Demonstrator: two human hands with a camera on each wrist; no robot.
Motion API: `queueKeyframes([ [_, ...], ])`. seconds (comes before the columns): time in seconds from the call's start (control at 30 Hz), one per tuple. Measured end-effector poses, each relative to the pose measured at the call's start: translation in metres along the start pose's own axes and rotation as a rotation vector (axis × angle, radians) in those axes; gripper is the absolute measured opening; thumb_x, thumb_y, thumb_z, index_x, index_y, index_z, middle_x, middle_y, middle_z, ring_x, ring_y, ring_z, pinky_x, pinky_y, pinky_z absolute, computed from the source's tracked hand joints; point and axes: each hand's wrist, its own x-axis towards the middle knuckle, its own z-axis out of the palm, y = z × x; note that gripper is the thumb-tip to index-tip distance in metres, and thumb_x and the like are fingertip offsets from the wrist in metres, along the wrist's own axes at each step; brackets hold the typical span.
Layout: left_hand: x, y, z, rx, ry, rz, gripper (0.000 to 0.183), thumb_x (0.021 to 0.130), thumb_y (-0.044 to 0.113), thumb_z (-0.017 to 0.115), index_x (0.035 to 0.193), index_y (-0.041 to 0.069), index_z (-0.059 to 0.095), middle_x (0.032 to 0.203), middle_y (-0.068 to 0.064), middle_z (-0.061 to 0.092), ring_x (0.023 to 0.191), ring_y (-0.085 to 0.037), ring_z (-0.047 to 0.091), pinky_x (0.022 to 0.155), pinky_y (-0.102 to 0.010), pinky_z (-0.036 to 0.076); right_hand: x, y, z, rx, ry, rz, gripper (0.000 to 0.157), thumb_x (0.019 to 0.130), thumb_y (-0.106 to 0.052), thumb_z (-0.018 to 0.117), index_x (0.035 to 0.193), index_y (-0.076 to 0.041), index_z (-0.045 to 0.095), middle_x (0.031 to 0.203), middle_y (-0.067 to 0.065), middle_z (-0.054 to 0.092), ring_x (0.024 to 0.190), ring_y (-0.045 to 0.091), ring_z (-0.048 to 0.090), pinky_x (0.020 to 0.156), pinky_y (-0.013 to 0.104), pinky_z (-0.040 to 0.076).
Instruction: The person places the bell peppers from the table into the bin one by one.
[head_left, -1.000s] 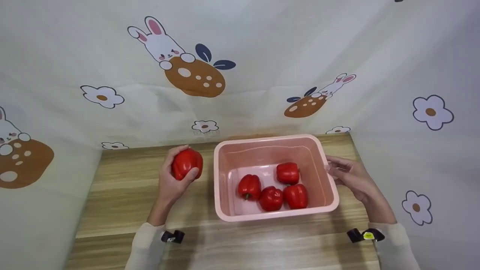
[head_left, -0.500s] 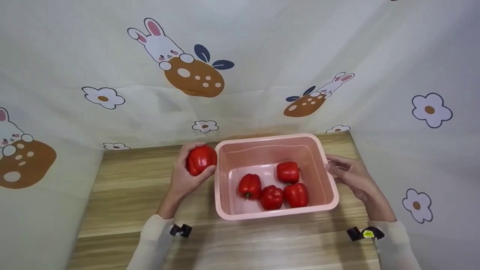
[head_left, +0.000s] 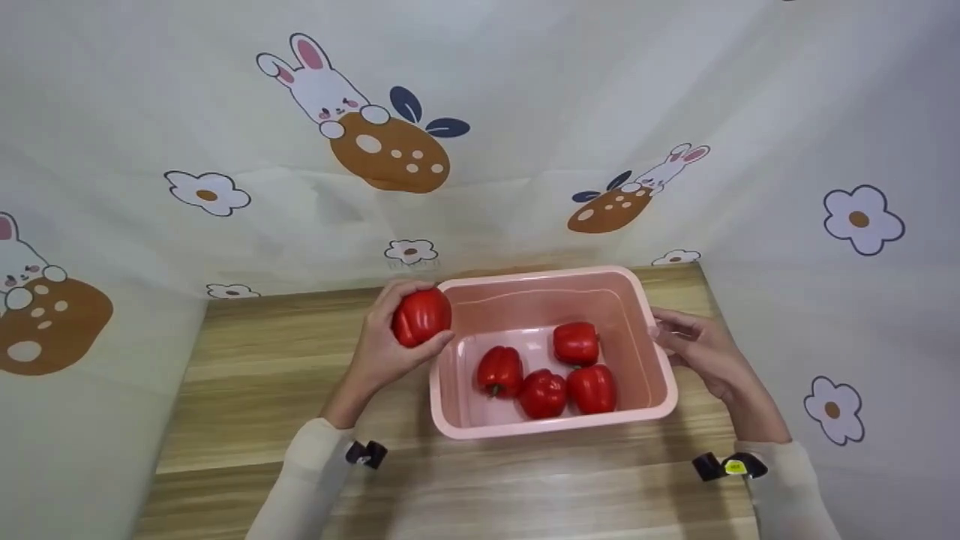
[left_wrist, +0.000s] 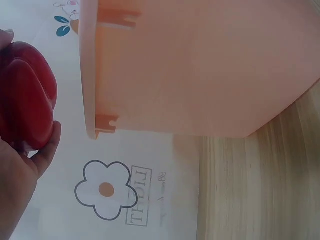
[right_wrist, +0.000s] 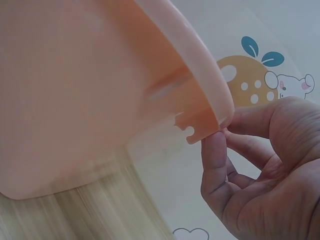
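My left hand [head_left: 382,352] grips a red bell pepper [head_left: 423,318] at the upper left corner of a pink plastic basin [head_left: 551,433]. In the left wrist view the same pepper [left_wrist: 25,95] appears beside the basin's rim [left_wrist: 89,65], a little apart from it, thumb below. On the opposite side, my right hand [head_left: 705,352] holds the basin's right rim. Thumb and fingers pinch that rim [right_wrist: 212,95] in the right wrist view. Several more red peppers lie on the basin's floor, among them one at the left [head_left: 499,371] and one at the back [head_left: 576,343].
The basin stands on a wood-grain table [head_left: 247,390]. A pale cloth [head_left: 517,90] printed with rabbits and flowers rises behind the table and along both sides. Each wrist bears a black strap mount [head_left: 366,454] over a white sleeve.
My left hand has carried its pepper rightward and slightly up, from left of the basin to the rim's corner. The right hand, the basin and the peppers in it have stayed practically still.
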Motion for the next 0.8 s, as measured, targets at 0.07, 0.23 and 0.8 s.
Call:
queueKeyframes([
  [0.07,0.002,0.002,0.001,0.012,-0.008,0.007,0.064,0.078,0.021,0.093,0.135,0.016,0.063,0.139,-0.001,0.064,0.126,-0.021,0.062,0.096,-0.049,0.063,0.0,0.0,0.0,0.0,-0.002,0.001,0.055,0.104,-0.012,0.065,0.153,0.007,0.048,0.108,-0.002,0.068,0.09,0.007,0.073,0.078,0.028,0.066],
  [0.23,0.006,0.007,0.002,0.037,-0.029,0.016,0.064,0.078,0.024,0.093,0.135,0.016,0.064,0.14,-0.002,0.064,0.128,-0.023,0.062,0.096,-0.051,0.063,0.001,0.001,0.0,0.005,-0.002,0.004,0.057,0.104,-0.016,0.066,0.153,0.007,0.048,0.109,0.0,0.069,0.09,0.008,0.074,0.079,0.03,0.066],
  [0.8,0.032,0.026,0.007,0.125,-0.209,0.108,0.064,0.079,0.034,0.093,0.136,0.024,0.064,0.136,0.002,0.063,0.125,-0.02,0.063,0.095,-0.042,0.064,-0.001,0.001,0.0,0.015,0.003,-0.011,0.055,0.105,-0.013,0.064,0.153,0.009,0.047,0.107,-0.003,0.069,0.089,0.007,0.072,0.076,0.028,0.066],
])
